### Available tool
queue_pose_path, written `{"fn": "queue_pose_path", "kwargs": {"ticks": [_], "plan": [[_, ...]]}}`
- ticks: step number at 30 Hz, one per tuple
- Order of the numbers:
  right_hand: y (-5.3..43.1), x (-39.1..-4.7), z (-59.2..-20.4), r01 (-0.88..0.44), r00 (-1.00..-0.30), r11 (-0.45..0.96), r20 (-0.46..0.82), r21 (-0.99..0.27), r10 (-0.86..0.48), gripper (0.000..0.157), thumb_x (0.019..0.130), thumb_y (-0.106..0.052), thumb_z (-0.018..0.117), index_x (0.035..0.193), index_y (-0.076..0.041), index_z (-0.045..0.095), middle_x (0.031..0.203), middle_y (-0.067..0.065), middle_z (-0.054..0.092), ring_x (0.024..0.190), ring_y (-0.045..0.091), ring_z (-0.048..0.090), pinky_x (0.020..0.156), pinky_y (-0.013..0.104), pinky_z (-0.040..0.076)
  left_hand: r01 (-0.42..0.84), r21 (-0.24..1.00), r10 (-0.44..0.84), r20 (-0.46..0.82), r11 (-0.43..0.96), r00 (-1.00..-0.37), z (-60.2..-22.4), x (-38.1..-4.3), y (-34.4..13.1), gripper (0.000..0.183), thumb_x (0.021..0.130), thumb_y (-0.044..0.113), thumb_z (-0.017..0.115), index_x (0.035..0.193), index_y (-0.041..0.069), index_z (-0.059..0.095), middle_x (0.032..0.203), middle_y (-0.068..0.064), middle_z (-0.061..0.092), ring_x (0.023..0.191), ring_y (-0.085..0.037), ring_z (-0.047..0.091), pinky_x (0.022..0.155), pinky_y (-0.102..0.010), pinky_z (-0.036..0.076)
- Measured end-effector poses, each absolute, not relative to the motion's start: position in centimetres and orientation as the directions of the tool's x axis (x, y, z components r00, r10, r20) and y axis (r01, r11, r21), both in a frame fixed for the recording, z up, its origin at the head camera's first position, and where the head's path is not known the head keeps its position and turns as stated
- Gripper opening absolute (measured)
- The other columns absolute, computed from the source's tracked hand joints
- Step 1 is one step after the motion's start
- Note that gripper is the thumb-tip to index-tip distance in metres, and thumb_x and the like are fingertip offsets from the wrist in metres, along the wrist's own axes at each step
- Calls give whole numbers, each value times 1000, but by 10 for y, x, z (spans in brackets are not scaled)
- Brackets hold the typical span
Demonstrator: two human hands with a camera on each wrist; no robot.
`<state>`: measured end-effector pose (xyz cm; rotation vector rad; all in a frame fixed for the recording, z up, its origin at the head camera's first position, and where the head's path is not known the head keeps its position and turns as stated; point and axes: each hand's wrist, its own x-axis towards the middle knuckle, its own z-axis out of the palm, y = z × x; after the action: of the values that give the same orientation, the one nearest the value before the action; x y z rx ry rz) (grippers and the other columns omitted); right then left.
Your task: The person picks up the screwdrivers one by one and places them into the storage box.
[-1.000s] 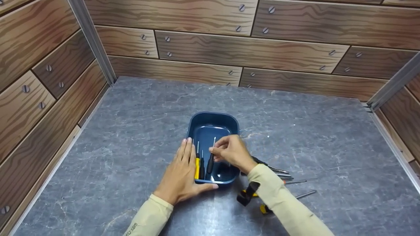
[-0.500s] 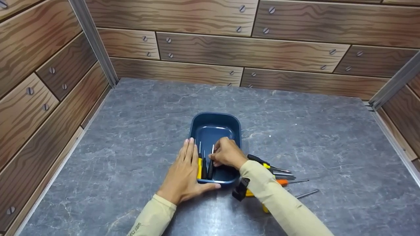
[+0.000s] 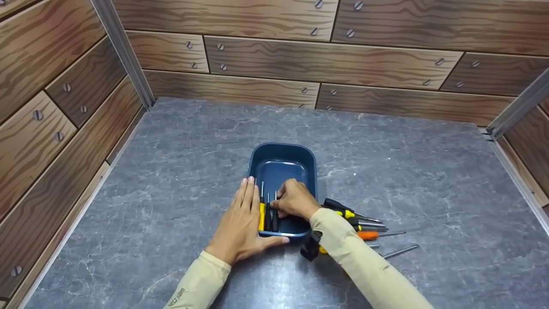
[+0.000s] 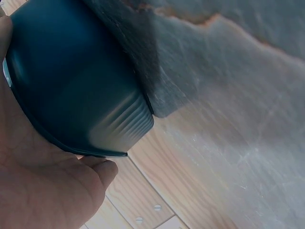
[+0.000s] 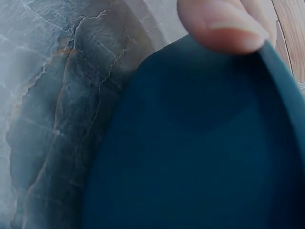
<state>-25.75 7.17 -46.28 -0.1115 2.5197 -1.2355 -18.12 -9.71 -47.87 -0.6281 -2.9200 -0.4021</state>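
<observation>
A dark blue open box [image 3: 315, 171] sits at the middle of the table. My left hand [image 3: 236, 225] lies with straight fingers along its left side, the thumb stretched along the near rim; in the left wrist view the box's outer wall [image 4: 71, 81] shows beside the palm. Inside the box, my right hand [image 3: 297, 199] pinches the metal shaft of a black-handled screwdriver [image 3: 275, 223]. To the left of it lie a thin black screwdriver [image 3: 268, 219] and a yellow-handled screwdriver [image 3: 261, 216], roughly parallel. The right fingertips partly hide the shaft.
Right of the box, partly under my right sleeve, several tools lie on the grey marbled table [image 3: 193, 150]: a black-and-yellow screwdriver [image 3: 344, 212], an orange-handled screwdriver [image 3: 367, 235] and a metal shaft [image 3: 401, 251]. Wood-patterned walls [image 3: 266, 51] enclose the table.
The right hand has brought the black-handled screwdriver lower and slightly left, straightening it beside the thin black one. The left hand keeps its place on the box.
</observation>
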Motion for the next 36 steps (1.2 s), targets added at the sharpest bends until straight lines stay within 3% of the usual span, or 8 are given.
{"fn": "queue_pose_path", "kwargs": {"ticks": [10, 14, 21, 25, 29, 36], "plan": [[78, -256, -464, 63, -946, 618, -244, -783, -213, 24, 83, -1, 81, 97, 6, 63, 73, 9, 68, 56, 18, 70, 53, 29, 60, 431, 241, 395, 185, 870, -900, -479, -183, -92, 134, 77, 93, 45, 155, -13, 21, 164, -30, 9, 154, -38, 8, 124, -47, 16], [82, -255, -456, 0, -956, 663, -195, -749, -221, 28, 84, -6, 81, 103, 6, 64, 77, 10, 71, 60, 20, 71, 60, 31, 61, 436, 250, 402, 176, 865, -898, -478, -185, -91, 135, 76, 93, 45, 155, -13, 18, 165, -29, 7, 154, -37, 6, 124, -47, 16], [105, -258, -425, -340, -937, 598, 211, -726, -277, 21, 87, -3, 77, 105, 4, 70, 91, 12, 72, 80, 23, 69, 75, 36, 60, 440, 245, 405, 180, 864, -896, -475, -187, -91, 135, 76, 92, 47, 156, -13, 17, 164, -30, 7, 154, -39, 6, 124, -48, 15], [137, -263, -415, -432, -901, 574, 358, -696, -244, 17, 88, 3, 74, 104, 5, 71, 93, 15, 72, 82, 26, 68, 74, 37, 59, 428, 257, 396, 168, 866, -903, -475, -186, -93, 134, 76, 92, 47, 156, -11, 16, 165, -28, 4, 154, -38, 4, 124, -47, 14], [174, -268, -419, -388, -919, 639, 326, -664, -220, 20, 89, -1, 75, 108, 6, 72, 96, 16, 73, 82, 27, 67, 75, 39, 58, 416, 232, 385, 168, 879, -908, -476, -183, -96, 133, 76, 92, 47, 156, -11, 19, 165, -28, 4, 154, -38, 5, 124, -47, 14], [236, -265, -450, -281, -950, 717, 81, -637, -300, 20, 93, -7, 72, 108, 6, 74, 96, 15, 74, 83, 25, 66, 76, 38, 57, 418, 228, 382, 187, 879, -905, -478, -178, -97, 133, 77, 91, 49, 155, -13, 20, 164, -30, 6, 153, -41, 7, 124, -47, 14]]}}
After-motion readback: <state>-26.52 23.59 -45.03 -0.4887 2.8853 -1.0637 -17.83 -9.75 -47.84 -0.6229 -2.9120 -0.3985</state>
